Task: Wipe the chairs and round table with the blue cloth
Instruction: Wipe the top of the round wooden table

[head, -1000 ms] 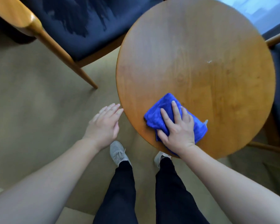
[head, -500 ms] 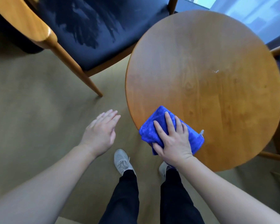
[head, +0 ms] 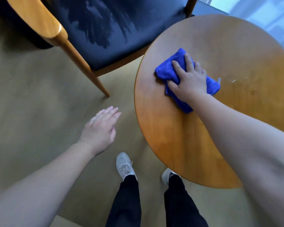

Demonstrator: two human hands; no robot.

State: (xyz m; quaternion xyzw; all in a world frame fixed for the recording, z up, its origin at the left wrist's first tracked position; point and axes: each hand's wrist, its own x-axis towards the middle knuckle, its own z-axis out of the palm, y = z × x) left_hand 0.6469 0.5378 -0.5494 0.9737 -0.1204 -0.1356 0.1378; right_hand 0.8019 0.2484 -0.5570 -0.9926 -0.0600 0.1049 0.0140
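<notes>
On the worktop: head view, right hand (head: 189, 82) presses the blue cloth (head: 169, 68) flat, fingers (head: 188, 58) spread.
White specks (head: 232, 81): just right of cloth.
Left hand (head: 100, 130): off the round worktop (head: 170, 136), empty, fingers loosely together.

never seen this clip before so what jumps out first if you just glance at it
The bright blue folded cloth stands out most, pressed flat under the right hand on the left part of the round orange-brown wooden table. Behind it to the left, the wooden chair's dark navy seat carries darker streaky patches. The left hand hangs open and empty above the beige floor.
</notes>
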